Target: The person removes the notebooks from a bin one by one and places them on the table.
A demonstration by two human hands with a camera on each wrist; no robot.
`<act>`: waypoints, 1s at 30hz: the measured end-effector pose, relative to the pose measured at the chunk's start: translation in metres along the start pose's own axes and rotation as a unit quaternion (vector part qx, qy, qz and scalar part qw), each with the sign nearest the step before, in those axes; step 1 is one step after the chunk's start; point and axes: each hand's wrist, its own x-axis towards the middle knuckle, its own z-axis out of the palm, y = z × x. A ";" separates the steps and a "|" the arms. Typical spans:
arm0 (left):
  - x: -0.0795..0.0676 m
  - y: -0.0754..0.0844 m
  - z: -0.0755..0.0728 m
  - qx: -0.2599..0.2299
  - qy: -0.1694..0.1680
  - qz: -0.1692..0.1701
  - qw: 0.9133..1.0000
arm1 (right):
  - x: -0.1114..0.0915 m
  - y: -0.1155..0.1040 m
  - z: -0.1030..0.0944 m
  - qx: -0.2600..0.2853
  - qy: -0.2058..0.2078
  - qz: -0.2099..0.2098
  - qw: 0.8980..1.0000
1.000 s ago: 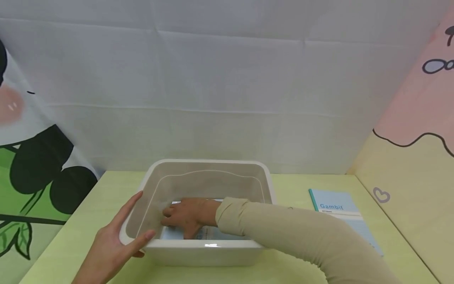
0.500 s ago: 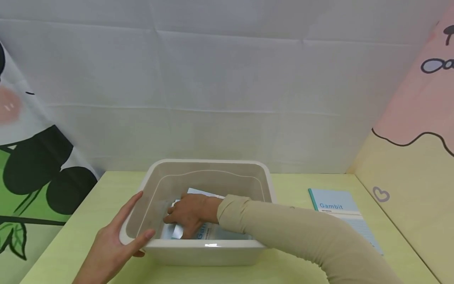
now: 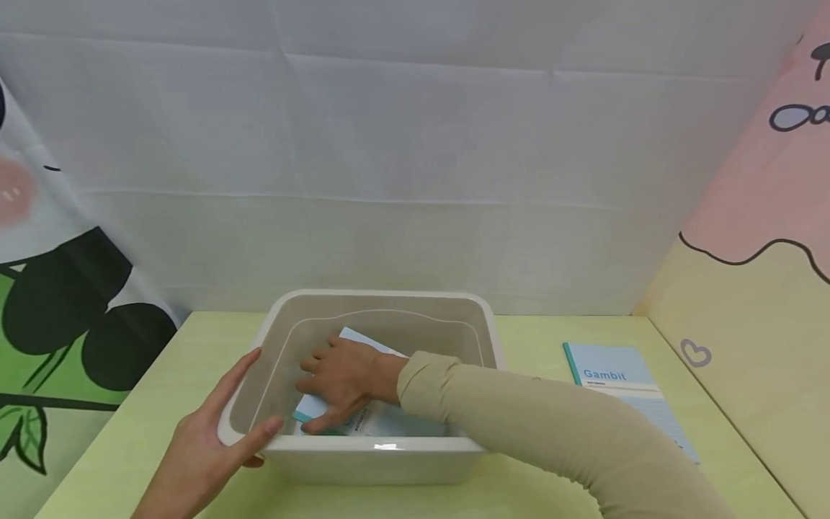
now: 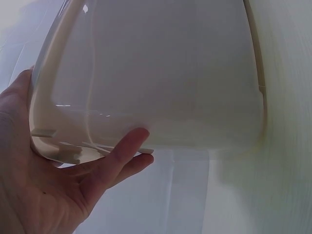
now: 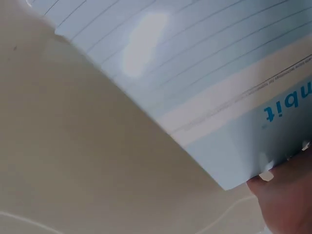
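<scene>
In the head view my right hand lies over a light blue notebook inside a white plastic tub, fingers spread and thumb out straight. That notebook sits at a slant; its teal spine edge shows by the thumb, and the forearm hides its right part. Close up in the right wrist view, the notebook has printed lines and part of its title, with the hand at its edge. My left hand grips the near left corner of the tub. The left wrist view shows its fingers around the tub's rim.
Another light blue notebook with a teal spine, marked Gambit, lies on the pale yellow table to the right of the tub. A white cloth hangs behind. Printed panels stand at left and right.
Inside the tub the notebook has turned, its far corner rising farther back. My right fingers have spread from a tighter hold. The left hand and tub stay put.
</scene>
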 end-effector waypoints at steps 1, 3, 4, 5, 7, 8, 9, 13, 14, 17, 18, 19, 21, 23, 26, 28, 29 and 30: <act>0.000 0.000 0.000 0.000 0.002 0.002 1.000 | -0.001 0.001 -0.001 -0.002 0.009 0.004 1.000; 0.000 0.000 0.000 -0.001 0.003 0.006 1.000 | -0.001 0.002 -0.004 -0.004 0.018 0.010 1.000; 0.000 0.000 0.000 -0.001 0.004 0.008 1.000 | -0.002 0.003 -0.005 -0.006 0.024 0.013 1.000; 0.000 0.000 0.000 -0.002 0.005 0.010 1.000 | -0.002 0.004 -0.006 -0.007 0.027 0.016 0.999; 0.000 -0.001 0.001 -0.002 0.005 0.012 1.000 | -0.002 0.006 -0.009 0.001 0.034 0.025 0.999; 0.000 -0.001 0.000 0.000 0.003 0.010 1.000 | -0.002 0.007 -0.011 0.007 0.038 0.034 0.999; 0.000 -0.001 0.000 0.001 0.001 0.009 1.000 | -0.002 0.009 -0.014 0.016 0.044 0.044 0.998; 0.001 -0.002 0.000 0.006 -0.002 -0.001 1.000 | -0.002 0.017 -0.025 0.050 0.071 0.086 0.992; 0.002 -0.002 0.000 0.007 -0.003 -0.003 1.000 | -0.003 0.019 -0.028 0.059 0.077 0.097 0.991; 0.001 -0.002 0.000 0.006 0.001 0.000 1.000 | -0.007 0.028 -0.038 0.079 0.096 0.131 0.984; 0.001 -0.002 0.000 0.005 0.002 0.004 1.000 | -0.009 0.031 -0.041 0.083 0.102 0.143 0.981; 0.000 -0.002 0.000 0.005 0.004 0.006 1.000 | -0.011 0.035 -0.044 0.086 0.109 0.155 0.978; 0.000 -0.002 0.000 0.005 0.007 0.011 1.000 | -0.017 0.042 -0.050 0.090 0.125 0.180 0.972; -0.001 -0.002 0.000 0.004 0.009 0.012 1.000 | -0.024 0.051 -0.055 0.093 0.147 0.203 0.964; -0.001 -0.001 0.000 0.006 0.007 0.007 1.000 | -0.035 0.065 -0.061 0.099 0.174 0.240 0.950; -0.001 0.000 0.000 0.006 0.006 0.004 1.000 | -0.043 0.075 -0.065 0.112 0.188 0.264 0.939; -0.001 0.001 0.000 0.007 0.005 0.003 1.000 | -0.047 0.080 -0.067 0.117 0.191 0.275 0.935; -0.001 0.001 0.000 0.007 0.006 0.004 1.000 | -0.051 0.085 -0.068 0.123 0.191 0.286 0.931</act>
